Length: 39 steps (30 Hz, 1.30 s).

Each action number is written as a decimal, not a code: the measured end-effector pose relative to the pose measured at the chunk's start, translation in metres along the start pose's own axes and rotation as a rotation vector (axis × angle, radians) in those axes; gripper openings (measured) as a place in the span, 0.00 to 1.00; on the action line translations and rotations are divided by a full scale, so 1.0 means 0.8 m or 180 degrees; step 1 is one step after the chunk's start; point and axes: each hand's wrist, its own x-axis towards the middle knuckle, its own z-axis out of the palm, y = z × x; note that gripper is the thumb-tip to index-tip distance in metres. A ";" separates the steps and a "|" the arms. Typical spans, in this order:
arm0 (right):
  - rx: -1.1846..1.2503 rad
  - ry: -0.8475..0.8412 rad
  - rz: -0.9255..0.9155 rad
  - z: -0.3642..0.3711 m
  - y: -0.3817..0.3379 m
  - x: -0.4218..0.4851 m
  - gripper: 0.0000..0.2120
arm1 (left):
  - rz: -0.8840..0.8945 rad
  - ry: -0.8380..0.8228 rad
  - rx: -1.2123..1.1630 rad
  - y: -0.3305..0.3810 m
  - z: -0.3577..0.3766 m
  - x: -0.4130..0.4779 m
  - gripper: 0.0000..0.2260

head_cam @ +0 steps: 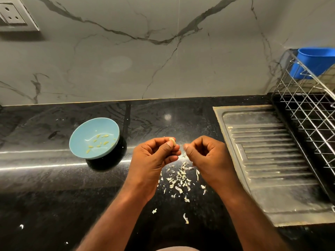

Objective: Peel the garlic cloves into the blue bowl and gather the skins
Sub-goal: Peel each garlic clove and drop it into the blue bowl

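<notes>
My left hand (154, 156) pinches a pale garlic clove (172, 141) between thumb and fingertips, above the black counter. Just to its right, my right hand (204, 153) has its fingers curled, thumb and forefinger pinched near a thin bit of skin; what it holds is hard to make out. A light blue bowl (78, 142) sits to the left of my hands and holds several peeled cloves (101, 141). Loose garlic skins (179, 180) lie scattered on the counter below and between my wrists.
A steel sink drainboard (268, 160) lies to the right. Beyond it stands a wire dish rack (308, 105) with a blue tub (315, 62). A marble wall backs the counter, with a wall socket (12, 15) at top left. Stray skin bits (185, 218) lie nearer me.
</notes>
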 end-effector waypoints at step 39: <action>0.0783 -0.0420 -0.0160 -0.004 -0.020 0.002 0.11 | 0.1021 -0.0399 0.1479 0.015 0.001 -0.008 0.06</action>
